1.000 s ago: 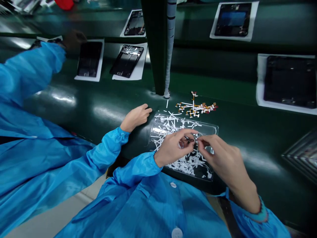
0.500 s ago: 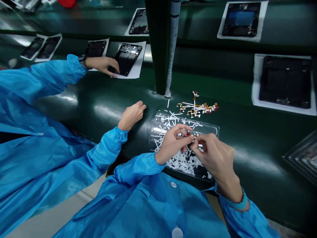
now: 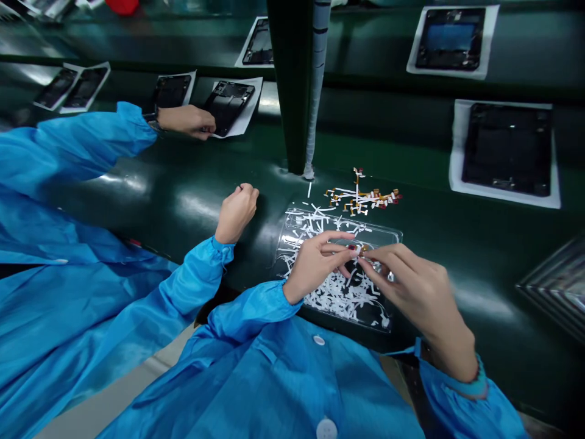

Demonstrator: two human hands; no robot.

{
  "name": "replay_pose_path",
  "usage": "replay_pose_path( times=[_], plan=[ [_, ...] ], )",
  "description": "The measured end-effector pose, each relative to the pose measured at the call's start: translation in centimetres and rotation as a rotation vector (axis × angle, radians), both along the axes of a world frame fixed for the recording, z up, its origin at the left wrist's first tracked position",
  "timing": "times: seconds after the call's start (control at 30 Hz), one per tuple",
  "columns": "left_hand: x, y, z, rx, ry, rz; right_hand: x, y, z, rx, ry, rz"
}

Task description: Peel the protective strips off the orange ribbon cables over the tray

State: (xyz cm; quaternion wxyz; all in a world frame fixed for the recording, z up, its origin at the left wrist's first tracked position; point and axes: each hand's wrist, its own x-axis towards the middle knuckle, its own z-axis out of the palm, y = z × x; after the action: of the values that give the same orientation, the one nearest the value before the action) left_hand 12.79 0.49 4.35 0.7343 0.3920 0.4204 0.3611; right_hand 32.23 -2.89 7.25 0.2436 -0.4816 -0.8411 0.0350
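Flex strip (image 3: pixel 359 249) (tiny) pinched between fingertips of left hand (image 3: pixel 315 263) and right hand (image 3: pixel 418 289), above clear tray (image 3: pixel 397 235).

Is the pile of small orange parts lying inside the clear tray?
No, the orange parts lie on the green belt just beyond the clear tray, which holds white strips.

Small part (image 3: pixel 358 249) between hands: too small to identify.
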Motion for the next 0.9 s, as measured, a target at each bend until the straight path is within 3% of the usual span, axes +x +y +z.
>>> replay_pose_path(
  times=[0.2,0.37,0.67,0.77,0.9],
  plan=[
    [0.2,-0.3,0.1,-0.003,0.028,-0.006,-0.5,-0.2,-0.7,0.185,-0.232,0.001],
    [0.2,-0.5,0.4,0.017,0.089,-0.034,-1.7,-0.2,-0.8,0.250,-0.328,-0.027],
    [-0.5,-0.7,0.4,-0.004,0.061,-0.013,-2.1,0.0,-0.9,0.270,-0.224,-0.172],
    [-0.9,-1.1,0.1,0.006,0.041,-0.010,-2.1,-0.4,-0.3,0.241,-0.192,-0.087],
    [-1.0,-1.5,-0.1,0.004,-0.015,0.012,-2.5,-0.7,0.2,0.276,-0.311,-0.011]
  ],
)
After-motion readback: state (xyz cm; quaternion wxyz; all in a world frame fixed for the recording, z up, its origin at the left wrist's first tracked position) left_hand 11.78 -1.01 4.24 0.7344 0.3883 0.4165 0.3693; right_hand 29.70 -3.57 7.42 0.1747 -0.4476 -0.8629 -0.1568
